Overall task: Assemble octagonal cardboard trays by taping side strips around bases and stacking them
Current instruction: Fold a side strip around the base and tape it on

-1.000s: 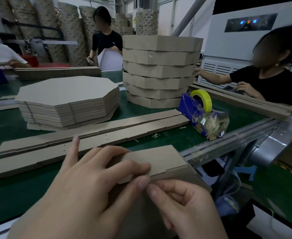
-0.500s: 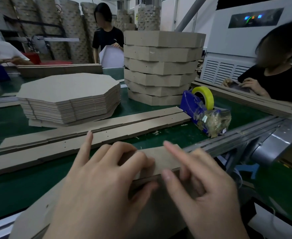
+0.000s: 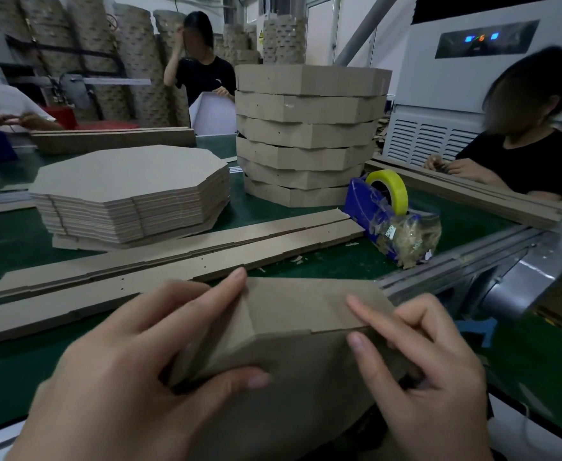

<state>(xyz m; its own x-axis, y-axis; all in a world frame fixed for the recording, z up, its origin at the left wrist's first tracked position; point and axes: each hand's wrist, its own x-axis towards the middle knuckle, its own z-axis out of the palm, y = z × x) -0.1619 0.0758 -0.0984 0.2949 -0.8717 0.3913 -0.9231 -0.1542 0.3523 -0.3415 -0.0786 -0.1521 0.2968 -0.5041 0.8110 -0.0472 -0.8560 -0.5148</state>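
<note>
At the near edge of the green conveyor belt [image 3: 23, 241], a partly formed octagonal tray is held between two hands. A side strip [image 3: 306, 307] is seen bent round a corner of the base [image 3: 289, 404], which is tilted up toward the camera. The left hand [image 3: 133, 371] is wrapped about the folded corner, its fingers spread along the strip's far face and its thumb pressed on the base. The strip's lower edge is pinched by the right hand [image 3: 432, 371] between an outstretched forefinger and thumb, the remaining fingers being curled in.

Just beyond the hands, loose strips [image 3: 173, 261] are laid lengthwise across the belt. A pile of flat bases [image 3: 130, 191] is stacked at far left, and a column of finished trays [image 3: 309, 134] is stood to its right. A blue tape dispenser [image 3: 366, 207], loaded with a yellow roll [image 3: 395, 184], is set near the trays at the belt's right edge.

A seated worker in black [image 3: 532, 161] is shown at right before a white machine [image 3: 472, 88]; another worker [image 3: 203, 74] is stood at the far side.
</note>
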